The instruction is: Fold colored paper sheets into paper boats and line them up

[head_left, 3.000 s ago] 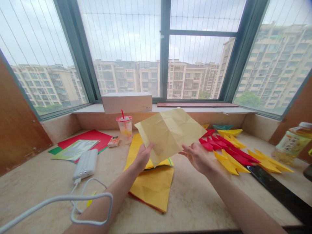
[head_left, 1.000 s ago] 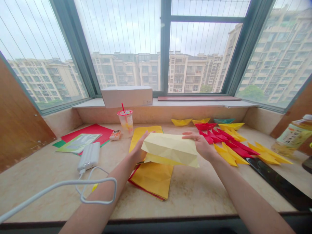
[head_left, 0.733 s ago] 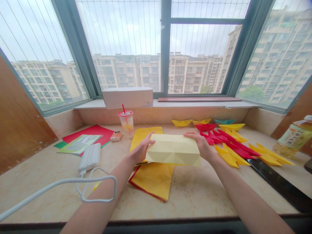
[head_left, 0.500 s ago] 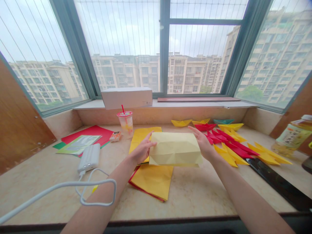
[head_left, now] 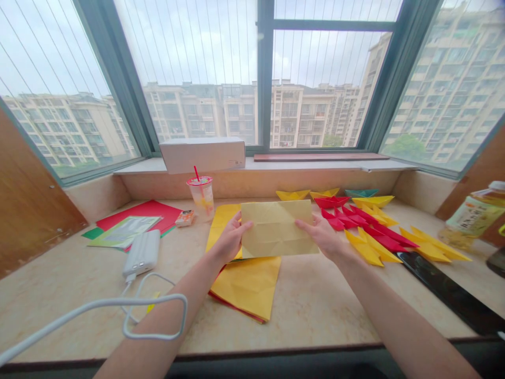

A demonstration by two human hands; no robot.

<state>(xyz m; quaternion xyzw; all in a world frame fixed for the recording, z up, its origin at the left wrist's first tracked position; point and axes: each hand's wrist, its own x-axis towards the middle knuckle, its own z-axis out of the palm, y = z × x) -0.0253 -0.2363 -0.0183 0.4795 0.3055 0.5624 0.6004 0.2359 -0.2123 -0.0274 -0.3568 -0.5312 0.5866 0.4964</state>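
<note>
A pale yellow sheet of paper (head_left: 278,229), marked with creases, is held up between both hands above the counter. My left hand (head_left: 232,237) grips its left edge, thumb on the near face and fingers behind. At the right edge my right hand (head_left: 321,235) pinches it the same way. Below and behind the sheet lies a stack of yellow paper (head_left: 248,287) with red edges showing beneath. More yellow paper (head_left: 221,223) lies farther back, partly hidden by the left hand and the held sheet.
Folded paper boats in yellow (head_left: 371,247), red (head_left: 331,202) and teal (head_left: 361,193) cluster at the right, beside a black phone (head_left: 445,289) and a bottle (head_left: 473,216). To the left are a power bank (head_left: 142,252) with a white cable (head_left: 90,305), a plastic cup (head_left: 202,197) and red paper (head_left: 145,213).
The right hand has closed from spread fingers onto the sheet's right edge, thumb now in front. The sheet has risen slightly, moved left and lies straighter to the view.
</note>
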